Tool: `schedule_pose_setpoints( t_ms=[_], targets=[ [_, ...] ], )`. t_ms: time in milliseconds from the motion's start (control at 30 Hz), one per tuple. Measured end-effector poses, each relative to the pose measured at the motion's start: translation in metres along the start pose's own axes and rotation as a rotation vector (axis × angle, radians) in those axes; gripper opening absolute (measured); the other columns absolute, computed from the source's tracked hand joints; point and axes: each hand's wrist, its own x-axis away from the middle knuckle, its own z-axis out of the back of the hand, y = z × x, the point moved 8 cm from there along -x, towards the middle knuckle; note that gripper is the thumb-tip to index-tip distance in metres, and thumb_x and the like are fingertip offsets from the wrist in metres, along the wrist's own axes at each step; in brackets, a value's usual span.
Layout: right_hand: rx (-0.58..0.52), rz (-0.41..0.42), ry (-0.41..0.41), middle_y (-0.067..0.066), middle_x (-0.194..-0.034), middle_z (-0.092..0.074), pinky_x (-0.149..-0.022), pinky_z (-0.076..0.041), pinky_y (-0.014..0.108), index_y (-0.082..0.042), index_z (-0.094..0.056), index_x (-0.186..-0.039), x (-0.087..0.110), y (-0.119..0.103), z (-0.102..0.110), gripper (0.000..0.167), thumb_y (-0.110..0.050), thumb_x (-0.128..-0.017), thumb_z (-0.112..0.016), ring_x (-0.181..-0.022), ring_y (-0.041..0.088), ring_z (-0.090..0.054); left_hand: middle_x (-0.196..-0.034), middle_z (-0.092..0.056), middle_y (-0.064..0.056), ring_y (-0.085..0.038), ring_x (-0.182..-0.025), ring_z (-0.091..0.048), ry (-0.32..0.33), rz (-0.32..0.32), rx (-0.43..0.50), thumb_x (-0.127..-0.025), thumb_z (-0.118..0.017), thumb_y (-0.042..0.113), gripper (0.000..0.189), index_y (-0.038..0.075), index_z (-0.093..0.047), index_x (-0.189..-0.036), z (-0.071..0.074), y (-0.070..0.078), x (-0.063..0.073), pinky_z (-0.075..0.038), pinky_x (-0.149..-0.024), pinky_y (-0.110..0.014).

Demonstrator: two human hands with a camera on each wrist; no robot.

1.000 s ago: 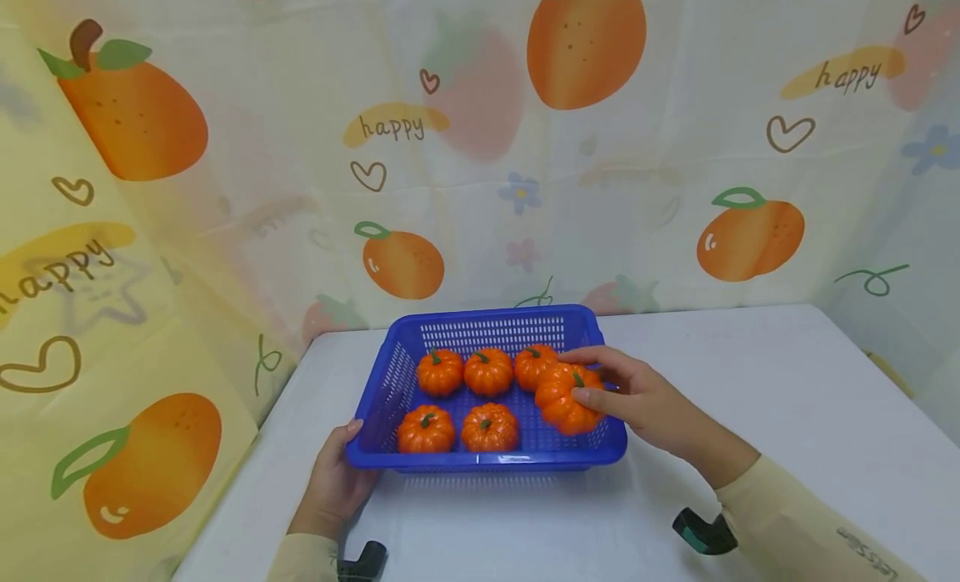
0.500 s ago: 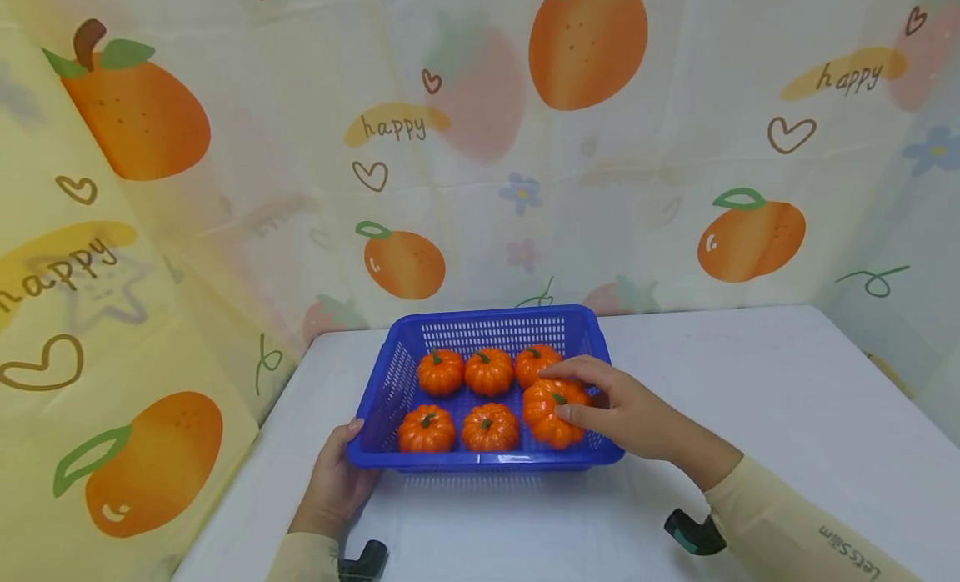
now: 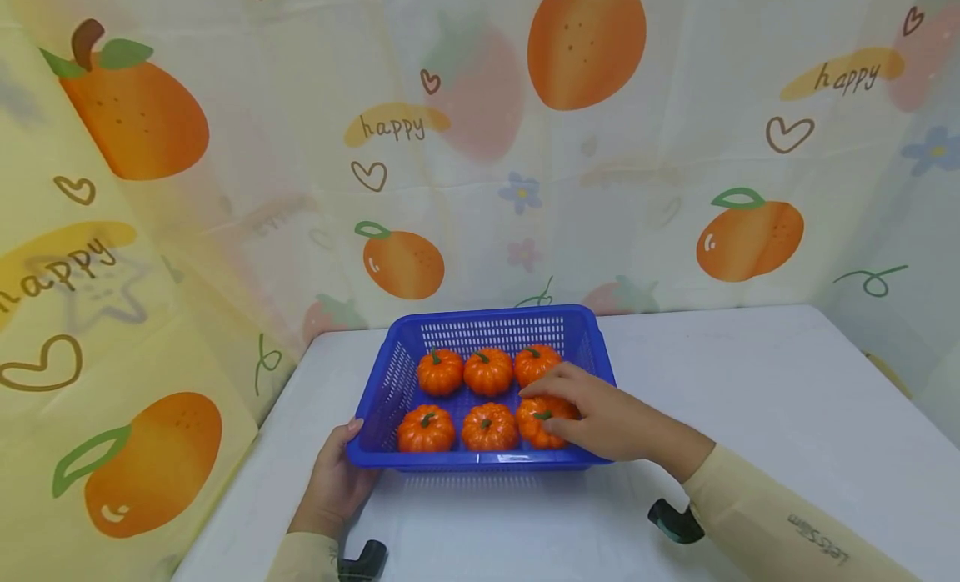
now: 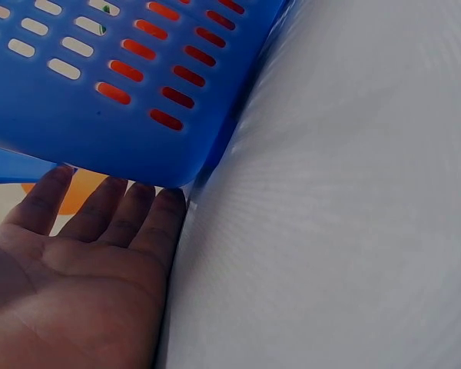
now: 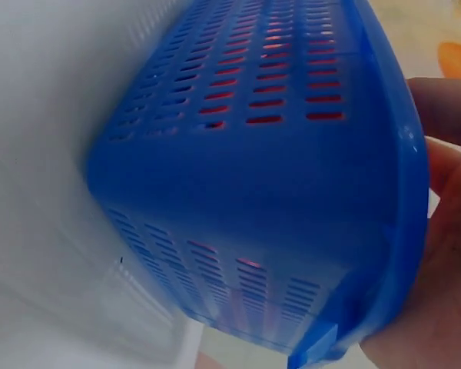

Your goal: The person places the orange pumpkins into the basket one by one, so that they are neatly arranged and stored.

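In the head view, my right hand [image 3: 600, 411] holds a small orange pumpkin [image 3: 534, 428] between thumb and fingers, in the front right of the blue basket [image 3: 480, 459]. Several like pumpkins lie in it in two rows, among them a back-right pumpkin [image 3: 534, 363] and a front-middle pumpkin [image 3: 490, 432]. My left hand [image 3: 335, 475] touches the basket's left side near the front corner. In the left wrist view, the fairly straight fingers [image 4: 150, 219] meet the basket's outer wall [image 4: 131, 131]. The right wrist view shows the basket's slotted wall [image 5: 292, 173], which hides most of the held pumpkin.
A white table [image 3: 750, 390] carries the basket. Behind it hangs a printed cloth [image 3: 480, 190] with fruit pictures, and another cloth panel stands at the left. Dark wrist devices show below each wrist, one of them the right device [image 3: 677, 522].
My right hand has moved left and down with the pumpkin, from above the basket's right side into the front row. The left hand and the basket have stayed in place.
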Motion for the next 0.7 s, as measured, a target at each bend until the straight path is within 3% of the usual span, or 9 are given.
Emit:
schedule_pose_setpoints(
  t_ms=[400, 700],
  targets=[
    [0.269, -0.032, -0.053, 0.004, -0.134, -0.063, -0.104, -0.052, 0.057, -0.019, -0.076, -0.135, -0.007, -0.006, -0.015, 0.031, -0.012, -0.106, -0.067, -0.123, 0.03, -0.061, -0.172, -0.031, -0.018, -0.032, -0.15, -0.035, -0.013, 0.016, 0.001, -0.108, -0.042, 0.043, 0.075, 0.005, -0.025, -0.17, -0.001, 0.001, 0.0, -0.045, -0.109, -0.028],
    [0.264, -0.055, -0.048, 0.0, -0.132, -0.066, -0.106, -0.052, 0.055, -0.017, -0.077, -0.132, -0.007, -0.003, -0.017, 0.028, -0.013, -0.107, -0.067, -0.125, 0.027, -0.063, -0.172, -0.03, -0.019, -0.031, -0.149, -0.037, -0.014, 0.015, 0.011, -0.108, -0.041, 0.044, 0.076, 0.005, -0.024, -0.171, -0.002, 0.001, 0.0, -0.044, -0.11, -0.028]
  ],
)
